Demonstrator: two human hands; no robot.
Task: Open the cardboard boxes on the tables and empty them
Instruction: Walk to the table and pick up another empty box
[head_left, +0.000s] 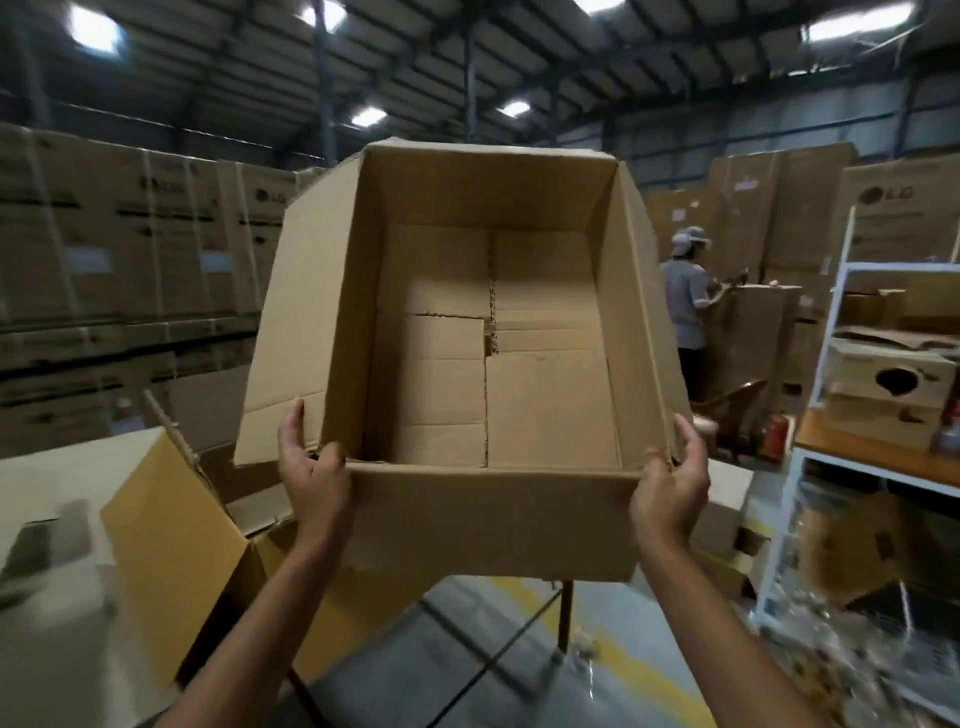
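I hold a large open cardboard box (488, 332) up in front of me, its opening tilted toward me. Nothing lies inside; only the folded bottom flaps show. Its side flaps splay outward and the near flap hangs down. My left hand (311, 467) grips the near left corner, thumb inside the rim. My right hand (672, 478) grips the near right corner the same way. Below on the left stands another opened box (171, 525) with a yellow-brown flap raised.
A white table (52, 483) lies at lower left. A white shelf rack (841, 322) with small boxes stands at right. A person (685, 296) works at a tall carton behind. Stacked cartons (130, 249) wall the back. Grey floor with a yellow line lies below.
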